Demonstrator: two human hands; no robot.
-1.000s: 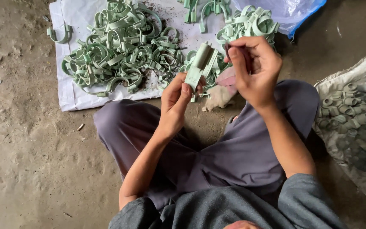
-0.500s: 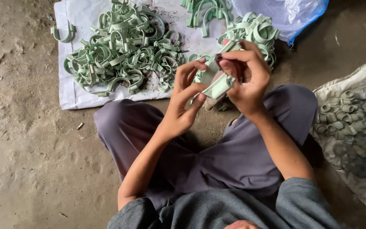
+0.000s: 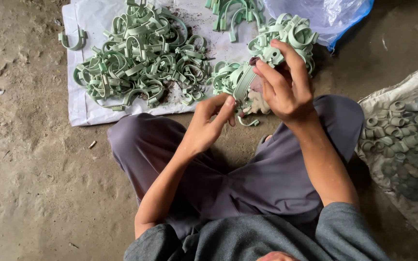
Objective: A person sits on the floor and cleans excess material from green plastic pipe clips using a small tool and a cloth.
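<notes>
Head view, hands: the left hand point(image 3: 208, 126) and the right hand point(image 3: 284, 87) meet above the lap, just off the near edge of the white sheet point(image 3: 85, 108).
Left fingers: thumb and forefinger pinch the lower end of a pale green clip point(image 3: 242, 83).
Right fingers: curled and closed on the upper end of the same clip, with the forefinger raised over it (its exact shape is hidden by the fingers).
Clip's place: held in the air between both hands, over the sheet's near edge and just above a small cluster of clips point(image 3: 222, 77).
Big heap point(image 3: 139, 58): tangled green clips in the middle of the sheet.
Far heap point(image 3: 286, 34): more clips at the sheet's right edge, just beyond the right hand.
Stray clip point(image 3: 71, 39): alone at the sheet's left edge.
Clear bag point(image 3: 322, 14): at the sheet's far right corner, blue along its edge.
Sack point(image 3: 402, 140): on the floor to the person's right, open and full of small grey-green caps.
Floor point(image 3: 35, 169): bare, dusty concrete.
Legs: crossed, in grey-purple trousers point(image 3: 267, 179).
</notes>
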